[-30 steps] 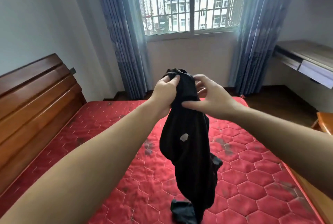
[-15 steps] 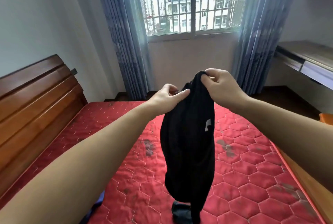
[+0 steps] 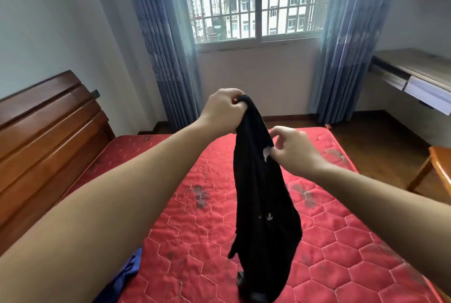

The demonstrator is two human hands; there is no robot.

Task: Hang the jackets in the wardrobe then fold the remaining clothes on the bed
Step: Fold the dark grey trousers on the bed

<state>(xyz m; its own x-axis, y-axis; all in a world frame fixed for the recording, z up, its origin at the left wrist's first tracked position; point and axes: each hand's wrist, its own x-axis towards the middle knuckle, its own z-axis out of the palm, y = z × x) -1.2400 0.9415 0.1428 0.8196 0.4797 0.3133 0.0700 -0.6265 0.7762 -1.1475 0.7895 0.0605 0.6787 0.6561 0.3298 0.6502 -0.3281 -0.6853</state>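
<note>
A black garment (image 3: 261, 207) hangs bunched in the air over the red quilted mattress (image 3: 341, 241). My left hand (image 3: 223, 111) grips its top end, fingers curled round the cloth. My right hand (image 3: 291, 150) is lower, beside the garment's right edge, and pinches it at a small white tag. The garment's lower end reaches down to the mattress near the bottom of the view. A blue piece of clothing (image 3: 124, 276) lies on the bed at the lower left, mostly hidden by my left forearm.
A wooden headboard (image 3: 46, 136) stands at the left. Blue curtains (image 3: 163, 41) frame a barred window (image 3: 256, 0) ahead. A wall desk (image 3: 412, 75) and a wooden chair or stool (image 3: 436, 171) stand at the right, with wooden floor between bed and desk.
My left hand has risen and now holds the garment's top end. My right hand let go of the top and dropped lower to pinch the garment's right edge.
</note>
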